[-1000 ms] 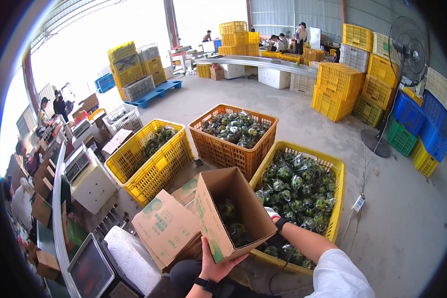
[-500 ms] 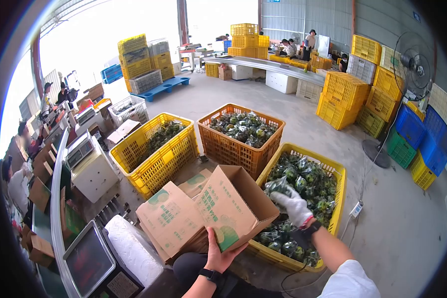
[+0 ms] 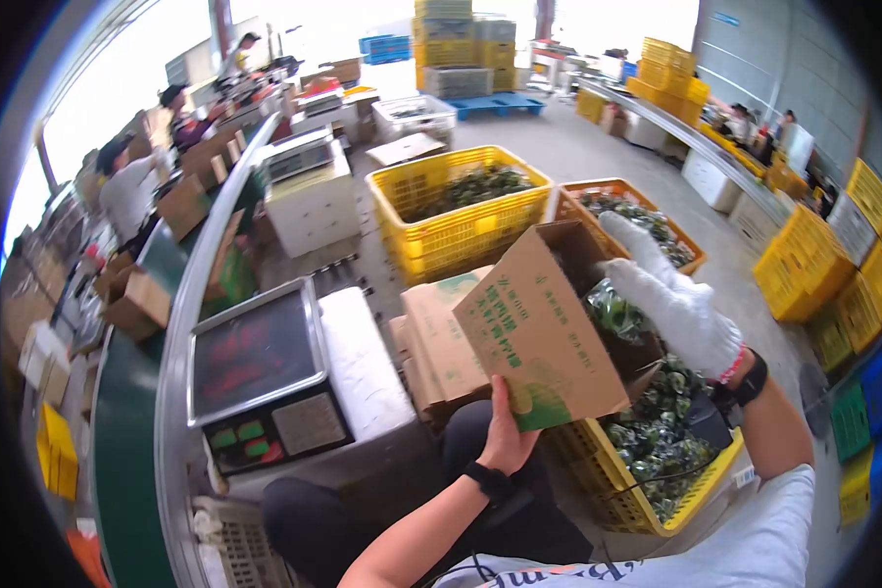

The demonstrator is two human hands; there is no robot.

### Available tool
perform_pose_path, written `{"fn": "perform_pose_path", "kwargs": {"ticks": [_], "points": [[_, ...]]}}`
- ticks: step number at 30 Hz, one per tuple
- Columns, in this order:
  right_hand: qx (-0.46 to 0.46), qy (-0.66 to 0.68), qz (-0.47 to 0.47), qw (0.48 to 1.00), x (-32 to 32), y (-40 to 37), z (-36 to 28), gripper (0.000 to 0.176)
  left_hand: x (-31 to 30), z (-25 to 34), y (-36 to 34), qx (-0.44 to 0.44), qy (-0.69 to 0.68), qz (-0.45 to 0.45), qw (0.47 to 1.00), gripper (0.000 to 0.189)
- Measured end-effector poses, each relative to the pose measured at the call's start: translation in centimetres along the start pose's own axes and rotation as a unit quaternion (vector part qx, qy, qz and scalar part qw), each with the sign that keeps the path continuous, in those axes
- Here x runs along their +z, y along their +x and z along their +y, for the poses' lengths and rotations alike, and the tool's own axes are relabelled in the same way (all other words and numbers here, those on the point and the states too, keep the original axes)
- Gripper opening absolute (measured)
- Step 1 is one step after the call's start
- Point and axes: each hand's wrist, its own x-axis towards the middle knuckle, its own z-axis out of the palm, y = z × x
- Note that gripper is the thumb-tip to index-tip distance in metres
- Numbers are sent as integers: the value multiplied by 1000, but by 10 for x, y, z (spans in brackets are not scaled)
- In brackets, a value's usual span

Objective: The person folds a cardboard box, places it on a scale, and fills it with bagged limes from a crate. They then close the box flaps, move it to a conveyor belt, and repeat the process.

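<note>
My bare left hand (image 3: 508, 431) grips the lower edge of an open cardboard box (image 3: 534, 338) with green print, which is tilted with its mouth to the right. At that mouth is my right hand (image 3: 671, 294), in a white knitted glove, its thumb and fingers apart. A clear bag of green fruit (image 3: 615, 312) is inside the opening, just under the gloved thumb. Below the right forearm stands a yellow crate (image 3: 598, 468) full of such bags. Several flattened-looking cartons (image 3: 441, 338) are stacked left of the box.
A scale (image 3: 260, 358) and a white foam block (image 3: 363, 363) are at my left, beside a metal-railed conveyor (image 3: 132, 461). Ahead are another yellow crate (image 3: 461, 230) and an orange crate (image 3: 691, 265) with bagged fruit. People work beyond the conveyor; stacked crates (image 3: 808, 265) stand at right.
My view has turned left. My right hand has moved from above the yellow crate to the box's mouth, bringing a bag of green fruit. My left hand still holds the box.
</note>
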Motion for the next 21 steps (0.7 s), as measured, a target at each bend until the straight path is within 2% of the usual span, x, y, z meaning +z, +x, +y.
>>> {"fn": "perform_pose_path", "kwargs": {"ticks": [1,2,3,4,5,6,8,9,12,13,14,16,17,18,19,21], "points": [[-6,25,-54,998,11,5,-22,59,-6,12,-6,29,-5,18,999,71],[-79,-17,-69,994,27,15,-28,52,-12,23,-11,32,-17,-22,999,72],[-84,-34,-129,988,39,25,-32,49,-14,31,-16,37,-28,-63,997,72],[-92,-52,-188,977,53,34,-31,46,-19,41,-20,67,-35,-48,996,72],[-167,-186,-225,942,61,37,-14,46,-24,51,-26,94,-39,-40,994,74],[-3,-135,-259,956,87,38,-52,56,-29,63,-29,122,-41,-33,991,76],[-128,-192,-372,899,125,54,-74,67,-39,85,-38,176,-47,-18,983,78],[-178,-238,-361,884,140,59,-78,65,-45,98,-43,200,-47,-34,978,83],[-245,-249,-349,869,180,81,-116,56,-50,142,-55,267,-67,-38,961,95],[-398,-267,-296,826,194,95,-116,55,-54,155,-53,309,-58,-34,949,94],[-422,-273,-292,814,205,106,-126,49,-53,173,-56,348,-47,-31,936,94],[-366,-264,-340,825,227,130,-139,47,-50,202,-62,413,-19,39,909,86],[-355,-282,-335,826,239,136,-148,46,-60,215,-56,427,-40,48,902,85],[-331,-273,-371,824,249,148,-155,48,-72,228,-52,438,-62,54,895,83],[-339,-277,-376,817,263,162,-156,48,-74,239,-57,431,-87,97,893,80],[-351,-284,-377,809,289,184,-153,47,-91,256,-51,428,-120,123,887,81]]}}
